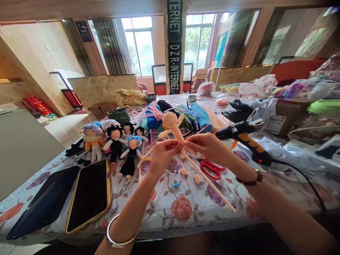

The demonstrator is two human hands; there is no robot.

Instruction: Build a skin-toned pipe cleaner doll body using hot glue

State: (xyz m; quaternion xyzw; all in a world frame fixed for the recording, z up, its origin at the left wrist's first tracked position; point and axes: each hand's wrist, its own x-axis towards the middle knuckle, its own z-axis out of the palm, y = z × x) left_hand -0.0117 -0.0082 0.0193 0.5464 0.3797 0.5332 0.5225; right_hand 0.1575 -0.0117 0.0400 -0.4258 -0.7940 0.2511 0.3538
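Observation:
Between my two hands, above the table, is a peach doll body (175, 129) made of wound pipe cleaner, with a round head and two arms. My left hand (168, 153) pinches its lower end from the left. Fingers of my right hand (203, 145) are closed on the same end from the right. From there a long peach pipe cleaner (209, 182) slants down to the right, its tip free. Red-handled scissors (212, 168) lie under my right hand. Two small peach coiled pieces (197, 178) and a short blue piece (175, 185) rest on the flowered cloth (183, 209).
Finished dolls (114, 141) sit in a group at the left. Two phones, one yellow-cased (89, 194) and one dark (44, 200), lie in front of them. A glue gun (244, 140) with a cable stands at the right. Bundles of coloured pipe cleaners (198, 115) are behind.

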